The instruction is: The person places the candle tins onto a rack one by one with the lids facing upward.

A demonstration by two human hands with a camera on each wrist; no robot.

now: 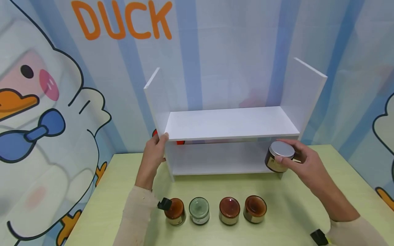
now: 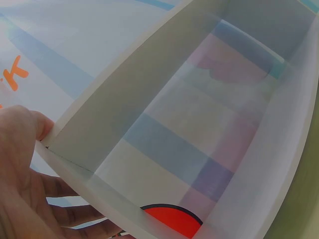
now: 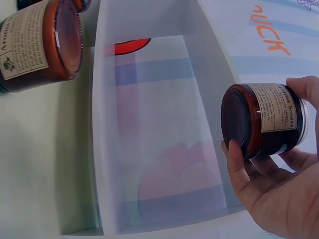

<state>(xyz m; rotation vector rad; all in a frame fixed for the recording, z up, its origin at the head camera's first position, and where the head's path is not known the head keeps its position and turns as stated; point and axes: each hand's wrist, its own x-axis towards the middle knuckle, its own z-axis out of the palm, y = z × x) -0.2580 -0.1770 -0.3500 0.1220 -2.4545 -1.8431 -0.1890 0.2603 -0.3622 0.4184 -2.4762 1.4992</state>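
Observation:
A white two-level shelf (image 1: 229, 123) stands at the back of the pale green table (image 1: 295, 191). My left hand (image 1: 155, 150) grips the shelf's left side panel (image 2: 84, 174), thumb at the front edge. My right hand (image 1: 300, 160) holds a brown jar with a silver lid (image 1: 279, 156) at the lower shelf's right front corner. In the right wrist view the jar (image 3: 264, 119) shows a cream paper label, gripped between thumb and fingers just outside the lower compartment (image 3: 159, 134). The lower compartment is empty inside.
Several lidless jars stand in a row near the table's front: brown ones (image 1: 175, 212) (image 1: 229, 210) (image 1: 254, 208) and a clear greenish one (image 1: 199, 210). A duck-cartoon backdrop (image 1: 46, 102) rises behind and to the left. A red shape (image 2: 172, 219) shows through behind the shelf.

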